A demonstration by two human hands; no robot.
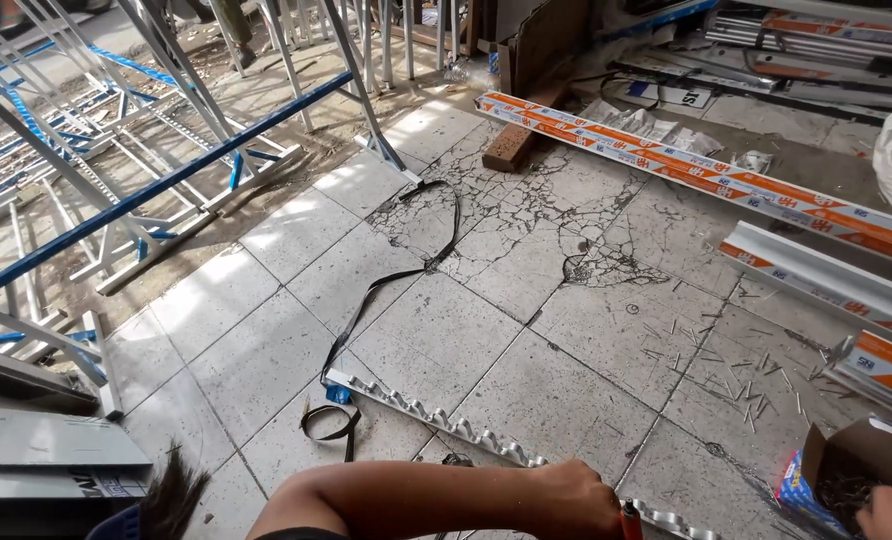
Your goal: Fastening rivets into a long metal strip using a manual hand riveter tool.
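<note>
Far left, a stack of white and blue metal frames [116, 190] lies on the dusty ground, with grey sheet panels [46, 450] near the bottom corner. Moving right, a black strap [386, 290] snakes across the cracked floor tiles [526, 230] and ends in a loop close to the near end of a notched metal strip [436, 420], which lies flat on the tiles and runs off to the right under the person's arm. The left hand [576, 500] reaches across and rests on that strip, closed around a red-handled tool [630, 520]; only the handle's top shows. Scattered nails [736, 380] litter the tiles just beyond. At the far right edge the right hand [891, 512] sits at an open cardboard box [846, 470]; whether its fingers are apart or pinched I cannot tell. Orange and white wrapped profiles [706, 170] lie further back. Risks I'd judge: the strip's notched edge could nick the forearm, loose nails could prick a knee, and the strap could snag a foot.
</note>
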